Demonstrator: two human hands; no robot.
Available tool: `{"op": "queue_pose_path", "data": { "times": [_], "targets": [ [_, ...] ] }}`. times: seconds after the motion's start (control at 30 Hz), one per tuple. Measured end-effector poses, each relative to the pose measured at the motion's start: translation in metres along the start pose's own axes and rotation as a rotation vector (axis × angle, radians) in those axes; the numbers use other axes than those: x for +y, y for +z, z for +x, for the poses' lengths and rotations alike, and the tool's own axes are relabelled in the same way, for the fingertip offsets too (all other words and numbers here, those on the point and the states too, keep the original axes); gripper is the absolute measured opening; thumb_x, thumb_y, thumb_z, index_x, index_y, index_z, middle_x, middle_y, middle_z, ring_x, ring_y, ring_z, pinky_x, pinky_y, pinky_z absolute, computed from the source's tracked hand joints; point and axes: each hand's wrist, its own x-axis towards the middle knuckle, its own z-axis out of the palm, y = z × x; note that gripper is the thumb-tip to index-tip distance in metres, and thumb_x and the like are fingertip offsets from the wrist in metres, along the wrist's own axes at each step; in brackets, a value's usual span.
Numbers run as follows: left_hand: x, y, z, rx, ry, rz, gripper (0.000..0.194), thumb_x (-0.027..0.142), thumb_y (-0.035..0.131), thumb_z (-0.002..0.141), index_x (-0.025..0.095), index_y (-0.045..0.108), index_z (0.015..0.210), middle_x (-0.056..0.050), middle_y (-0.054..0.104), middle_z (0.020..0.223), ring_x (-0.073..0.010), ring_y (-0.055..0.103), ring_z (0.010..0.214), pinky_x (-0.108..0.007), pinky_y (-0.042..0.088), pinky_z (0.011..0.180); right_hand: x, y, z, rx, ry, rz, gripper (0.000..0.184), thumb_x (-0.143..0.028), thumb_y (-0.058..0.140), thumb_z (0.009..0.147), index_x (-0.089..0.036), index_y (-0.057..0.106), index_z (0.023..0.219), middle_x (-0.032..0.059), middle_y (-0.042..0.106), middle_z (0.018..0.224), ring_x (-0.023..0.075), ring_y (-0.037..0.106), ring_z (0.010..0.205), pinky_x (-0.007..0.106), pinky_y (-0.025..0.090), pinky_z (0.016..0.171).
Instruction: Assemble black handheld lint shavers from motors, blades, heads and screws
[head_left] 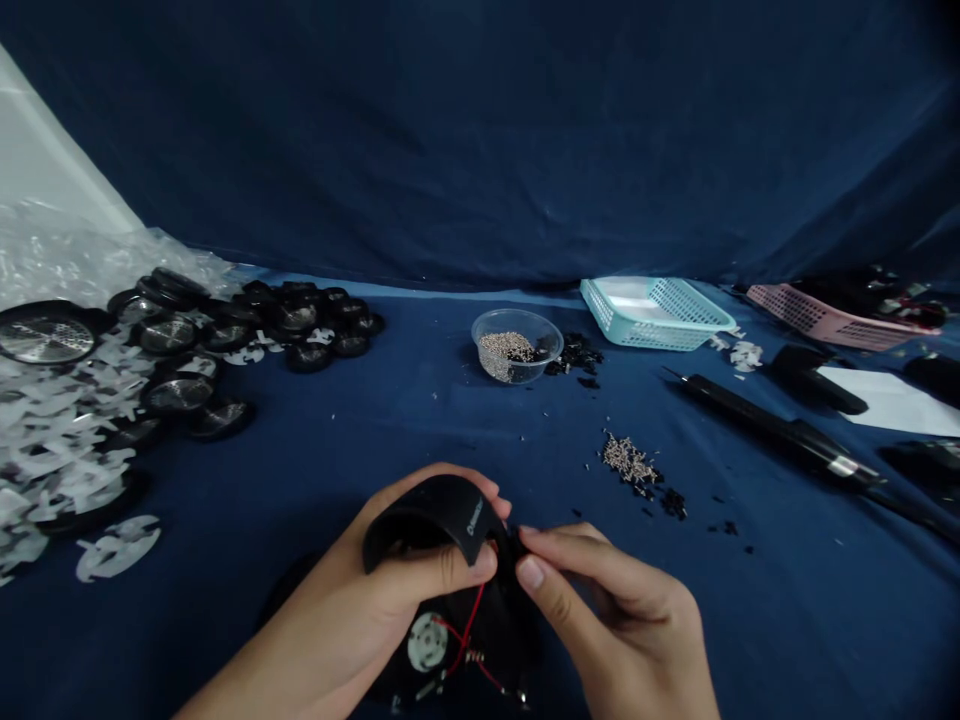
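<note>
The left hand (360,590) is clenched around a curved black plastic housing (431,510), with the thumb across its near face and the fingertips wrapped over its far edge. The housing is held just above the counter, near the person and slightly left of centre, its printed marking facing right. Below the curve hangs a dark inner section carrying a round silver component (427,642) and a red wire (466,630), with thin wiring running toward the lower right.

The right hand (607,600) grasps the housing's right edge in a pinch between thumb and forefinger; anything small held there cannot be made out. The two hands work close together, which gives short, steady control at the pinch point. The left palm takes the load while the right fingertips handle the fine work, and the wired section stays clear of the grip – a sound arrangement for loose leads.

Far along the counter (750,600), under blue cloth, stands a clear plastic cup (516,345) of small metal pieces. A loose scatter of similar pieces (628,460) and black fragments lies nearer the hands. Further right are a teal basket (656,315), a pink basket (825,318), a long black tool (780,430) and a white sheet (892,400). To the left lie black round parts (178,392), white plastic pieces (60,430) and a clear plastic bag (90,265).
</note>
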Motion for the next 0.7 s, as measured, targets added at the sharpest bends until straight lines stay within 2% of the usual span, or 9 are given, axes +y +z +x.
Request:
{"op": "queue_pose_path", "data": {
  "times": [0.13, 0.33, 0.43, 0.53, 0.6, 0.7],
  "targets": [
    [-0.002, 0.002, -0.001, 0.041, 0.006, 0.022, 0.026, 0.015, 0.081, 0.064, 0.025, 0.067, 0.085, 0.001, 0.071, 0.089, -0.0211, 0.065, 0.096, -0.031, 0.048, 0.086, -0.002, 0.002, 0.001, 0.05, -0.131, -0.054, 0.027, -0.01, 0.069, 0.079, -0.031, 0.076, 0.093, -0.0006, 0.075, 0.084, 0.0135, 0.069, 0.077, 0.021, 0.058, 0.069],
    [-0.006, 0.002, -0.002, 0.142, 0.007, 0.067, 0.038, 0.025, 0.085, 0.06, 0.027, 0.065, 0.093, 0.0, 0.071, 0.098, -0.023, 0.063, 0.1, -0.035, 0.046, 0.089, -0.004, 0.004, 0.006, 0.04, -0.175, -0.058, 0.032, -0.01, 0.066, 0.081, -0.034, 0.075, 0.099, -0.0008, 0.075, 0.085, 0.0133, 0.065, 0.076, 0.023, 0.056, 0.066],
    [-0.007, 0.001, -0.002, 0.158, 0.019, 0.108, 0.04, 0.027, 0.085, 0.06, 0.027, 0.064, 0.094, 0.001, 0.069, 0.093, -0.0214, 0.063, 0.094, -0.034, 0.046, 0.087, -0.002, 0.003, 0.006, -0.017, -0.117, 0.012, 0.032, -0.011, 0.065, 0.082, -0.035, 0.074, 0.101, 0.0004, 0.075, 0.088, 0.0145, 0.066, 0.08, 0.026, 0.056, 0.071],
    [-0.01, 0.0, 0.0, 0.159, 0.032, 0.122, 0.044, 0.029, 0.085, 0.06, 0.027, 0.064, 0.098, 0.001, 0.068, 0.092, -0.0209, 0.062, 0.096, -0.033, 0.045, 0.088, 0.001, -0.001, 0.006, -0.09, 0.06, 0.125, 0.026, -0.016, 0.067, 0.083, -0.036, 0.074, 0.097, 0.0008, 0.073, 0.093, 0.0152, 0.067, 0.085, 0.027, 0.057, 0.073],
    [-0.011, -0.001, 0.001, 0.15, 0.035, 0.134, 0.045, 0.03, 0.084, 0.06, 0.026, 0.063, 0.1, 0.001, 0.067, 0.093, -0.0211, 0.062, 0.096, -0.033, 0.045, 0.087, 0.003, -0.005, 0.006, -0.106, 0.127, 0.125, 0.021, -0.019, 0.068, 0.083, -0.035, 0.075, 0.095, 0.0003, 0.071, 0.094, 0.0144, 0.067, 0.085, 0.024, 0.056, 0.071],
    [-0.012, -0.003, 0.002, 0.133, 0.043, 0.172, 0.046, 0.031, 0.084, 0.061, 0.027, 0.062, 0.101, 0.001, 0.067, 0.096, -0.0212, 0.062, 0.095, -0.033, 0.046, 0.084, 0.001, -0.008, 0.007, -0.116, 0.063, -0.017, 0.021, -0.019, 0.067, 0.084, -0.035, 0.073, 0.097, -0.0014, 0.07, 0.089, 0.0125, 0.065, 0.08, 0.023, 0.054, 0.068]
  ]
}}
